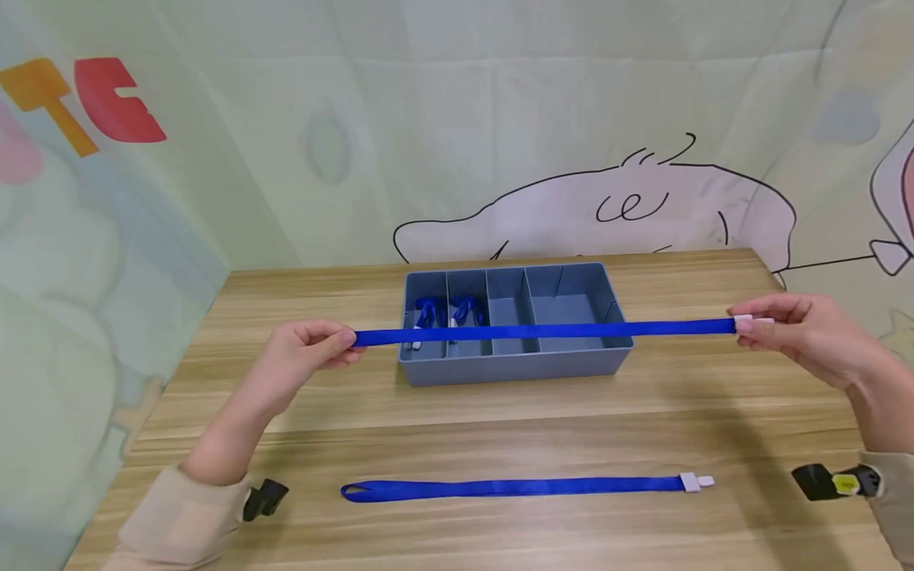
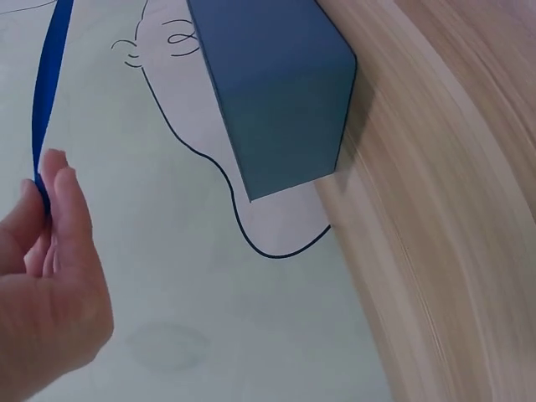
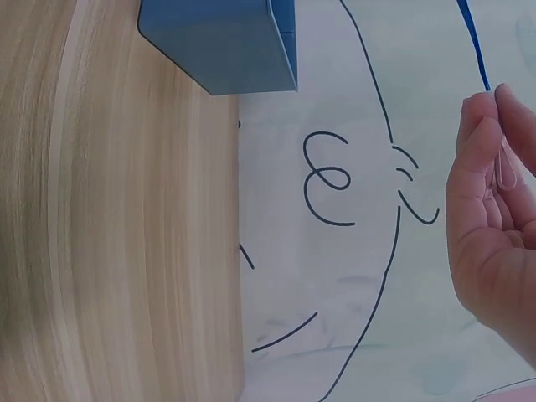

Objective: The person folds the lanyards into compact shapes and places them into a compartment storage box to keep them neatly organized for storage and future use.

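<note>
A blue lanyard (image 1: 500,333) is stretched level above the table, in front of the grey-blue divided box. My left hand (image 1: 307,349) pinches its looped end between thumb and fingers, also seen as a taut blue strap (image 2: 50,92) in the left wrist view. At the other end my right hand (image 1: 807,333) pinches the white clip (image 1: 744,323); in the right wrist view the fingers cover most of that clip. A second blue lanyard (image 1: 514,488) lies straight on the table nearer me, loop to the left and its white clip (image 1: 689,482) to the right.
The divided box (image 1: 514,369) stands toward the table's back edge. Its two left compartments each hold a bundled blue lanyard, one bundle (image 1: 427,312) and another bundle (image 1: 467,308). Behind the wooden table (image 1: 300,444) hangs a pale printed cloth (image 1: 343,95).
</note>
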The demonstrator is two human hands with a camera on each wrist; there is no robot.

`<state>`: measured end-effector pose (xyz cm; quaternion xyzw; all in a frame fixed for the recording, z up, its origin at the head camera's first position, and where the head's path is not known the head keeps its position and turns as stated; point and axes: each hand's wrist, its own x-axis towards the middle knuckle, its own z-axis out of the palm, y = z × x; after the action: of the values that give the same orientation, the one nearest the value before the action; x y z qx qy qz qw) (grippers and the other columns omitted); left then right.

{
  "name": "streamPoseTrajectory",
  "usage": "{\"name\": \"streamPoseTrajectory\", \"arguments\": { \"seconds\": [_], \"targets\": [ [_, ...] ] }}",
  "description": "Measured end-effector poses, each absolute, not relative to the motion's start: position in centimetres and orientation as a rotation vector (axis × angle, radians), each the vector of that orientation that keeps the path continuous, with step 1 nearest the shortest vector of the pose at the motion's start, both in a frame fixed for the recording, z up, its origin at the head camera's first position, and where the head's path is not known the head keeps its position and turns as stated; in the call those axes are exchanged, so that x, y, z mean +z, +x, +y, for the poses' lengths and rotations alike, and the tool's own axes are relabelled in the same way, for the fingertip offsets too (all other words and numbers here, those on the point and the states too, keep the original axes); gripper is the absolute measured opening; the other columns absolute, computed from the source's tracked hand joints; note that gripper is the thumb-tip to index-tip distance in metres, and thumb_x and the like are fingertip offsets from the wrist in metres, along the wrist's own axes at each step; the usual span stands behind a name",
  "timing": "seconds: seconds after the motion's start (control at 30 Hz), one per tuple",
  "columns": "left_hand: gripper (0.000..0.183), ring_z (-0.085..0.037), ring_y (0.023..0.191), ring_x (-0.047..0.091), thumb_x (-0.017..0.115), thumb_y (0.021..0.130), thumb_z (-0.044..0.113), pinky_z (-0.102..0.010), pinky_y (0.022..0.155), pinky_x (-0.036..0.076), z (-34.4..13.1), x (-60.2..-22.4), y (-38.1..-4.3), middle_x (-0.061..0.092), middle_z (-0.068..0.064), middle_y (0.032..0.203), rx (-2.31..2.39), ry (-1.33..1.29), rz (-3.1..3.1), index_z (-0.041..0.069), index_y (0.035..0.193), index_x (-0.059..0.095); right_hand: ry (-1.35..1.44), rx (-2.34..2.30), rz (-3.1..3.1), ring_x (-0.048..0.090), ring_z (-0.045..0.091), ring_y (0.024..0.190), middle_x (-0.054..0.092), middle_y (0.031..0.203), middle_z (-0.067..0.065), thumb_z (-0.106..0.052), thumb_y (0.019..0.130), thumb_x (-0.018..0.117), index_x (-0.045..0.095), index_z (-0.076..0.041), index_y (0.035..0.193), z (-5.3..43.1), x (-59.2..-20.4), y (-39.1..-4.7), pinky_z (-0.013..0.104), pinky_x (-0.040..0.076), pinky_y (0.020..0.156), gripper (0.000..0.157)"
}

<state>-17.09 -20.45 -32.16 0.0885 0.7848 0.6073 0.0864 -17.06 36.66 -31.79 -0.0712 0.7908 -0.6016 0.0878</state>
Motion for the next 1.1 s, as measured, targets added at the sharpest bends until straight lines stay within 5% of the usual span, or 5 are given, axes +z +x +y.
{"name": "streamPoseTrajectory", "arguments": {
  "seconds": [0.33,0.77,1.1],
  "targets": [
    [0.015,-0.008,0.071,0.061,0.055,0.095,0.014,-0.024,0.074,0.054,-20.0,-30.6,-17.3,0.065,0.002,0.076,1.741,0.359,2.220,0.010,0.086,0.067,-0.150,-1.923,2.236,0.065,0.015,0.067,0.068,0.079,0.005,0.006,0.092,0.051,0.072,-0.012,0.093,37.2,-30.6,-17.5,0.022,0.055,0.063,0.028],
    [0.020,-0.007,0.067,0.065,0.053,0.095,0.006,-0.023,0.071,0.055,-16.7,-28.3,-17.1,0.068,-0.002,0.074,1.910,0.277,1.844,0.009,0.084,0.069,-0.102,-1.687,2.439,0.063,0.014,0.068,0.066,0.082,-0.001,-0.003,0.093,0.054,0.071,-0.025,0.089,33.6,-26.5,-17.7,0.021,0.055,0.064,0.028],
    [0.020,-0.008,0.066,0.064,0.050,0.095,0.004,-0.024,0.071,0.055,-13.3,-28.0,-17.1,0.068,-0.003,0.075,1.872,0.302,1.754,0.007,0.087,0.068,-0.278,-1.898,2.162,0.064,0.018,0.069,0.067,0.083,0.007,0.006,0.091,0.053,0.071,-0.008,0.094,29.2,-25.1,-17.3,0.023,0.055,0.065,0.023]
  ]
}}
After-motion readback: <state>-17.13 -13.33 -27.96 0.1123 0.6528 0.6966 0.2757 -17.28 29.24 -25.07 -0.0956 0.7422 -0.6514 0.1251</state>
